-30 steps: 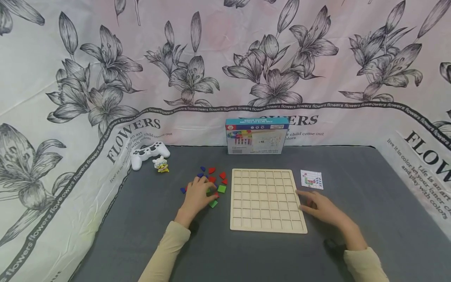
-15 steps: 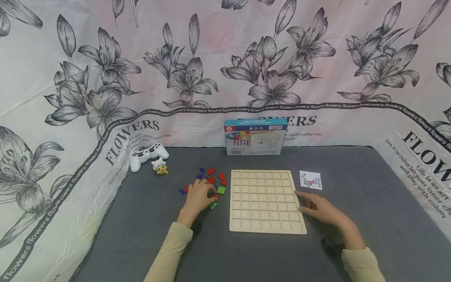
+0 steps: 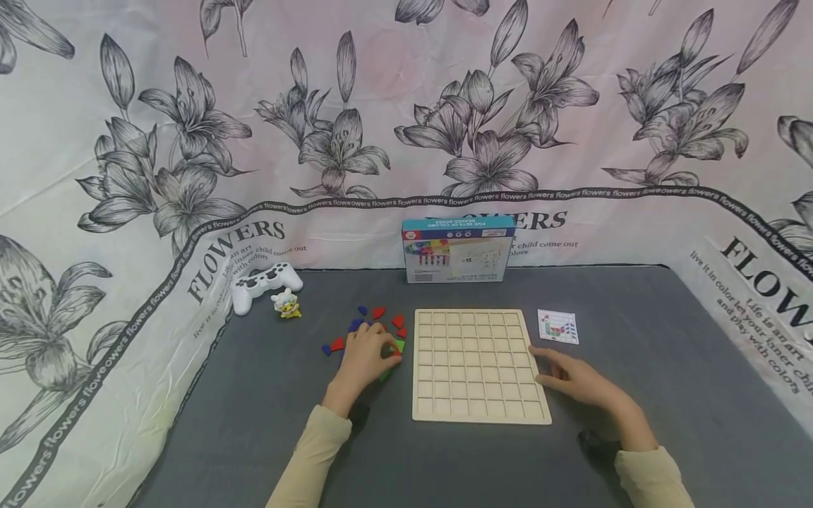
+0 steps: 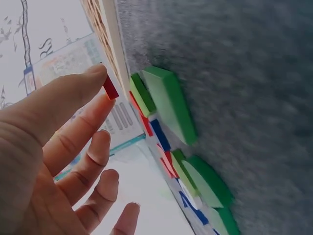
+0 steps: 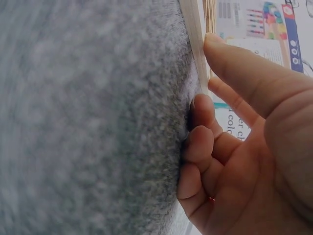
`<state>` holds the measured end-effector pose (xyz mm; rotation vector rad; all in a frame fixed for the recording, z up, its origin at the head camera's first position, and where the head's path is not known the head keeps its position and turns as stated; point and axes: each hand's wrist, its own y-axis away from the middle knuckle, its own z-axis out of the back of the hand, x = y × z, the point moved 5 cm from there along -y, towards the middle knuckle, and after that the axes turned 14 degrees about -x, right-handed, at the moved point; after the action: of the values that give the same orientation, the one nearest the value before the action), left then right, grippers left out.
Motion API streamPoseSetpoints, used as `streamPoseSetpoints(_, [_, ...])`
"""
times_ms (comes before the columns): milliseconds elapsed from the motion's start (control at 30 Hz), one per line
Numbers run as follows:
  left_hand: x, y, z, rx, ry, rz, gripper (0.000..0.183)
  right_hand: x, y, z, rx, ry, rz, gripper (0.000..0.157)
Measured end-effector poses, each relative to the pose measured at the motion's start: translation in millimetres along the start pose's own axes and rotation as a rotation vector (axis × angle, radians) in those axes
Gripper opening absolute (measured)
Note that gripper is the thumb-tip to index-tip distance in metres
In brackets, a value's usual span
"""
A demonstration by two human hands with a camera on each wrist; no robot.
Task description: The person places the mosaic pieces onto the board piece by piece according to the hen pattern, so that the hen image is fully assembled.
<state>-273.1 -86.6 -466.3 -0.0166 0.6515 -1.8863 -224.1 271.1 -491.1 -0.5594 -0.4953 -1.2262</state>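
My left hand (image 3: 363, 356) is over a loose heap of coloured pieces left of the wooden grid board (image 3: 479, 367). Between its thumb and index finger it pinches a small red block (image 4: 111, 89), held above the table in the left wrist view. Its other fingers are loosely bent. Below lie a green block (image 4: 171, 105), a blue piece (image 4: 159, 133) and several red ones, partly hidden by the hand in the head view. My right hand (image 3: 576, 375) touches the board's right edge with outstretched thumb and index finger. Its other fingers are curled beneath, against the dark cloth.
A pattern card (image 3: 558, 327) lies right of the board's upper corner. Behind stands a cardboard box (image 3: 456, 250) against the flowered cloth. At the back left are a white game controller (image 3: 267, 282) and a small figurine (image 3: 287, 303).
My left hand has shifted slightly right, towards the board, and lifted with the red block in its pinch. My right hand stays at the board's edge. The head view has tilted a little.
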Motion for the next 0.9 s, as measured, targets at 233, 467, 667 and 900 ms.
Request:
streamPoseSetpoints(233, [-8.8,-12.0,-9.2,0.058,0.021,-0.041,0.020,-0.2,1.8,-0.6,0.011,-0.005,-0.031,0.060])
streamPoseSetpoints(467, [-20.3,-26.3,-15.8,0.097,0.078,-0.087,0.019,-2.5,1.6,0.4,0.019,-0.008,-0.047,0.061])
streamPoseSetpoints(667, [-24.5,-34.6,-26.2,0.133,0.071,-0.090,0.018,-6.1,1.0,-0.8,0.024,-0.008,-0.056,0.062])
streamPoseSetpoints(900, [-30.0,-42.4,-34.1,0.157,0.013,-0.112,0.017,-7.8,0.8,-1.2,0.022,-0.005,-0.064,0.062])
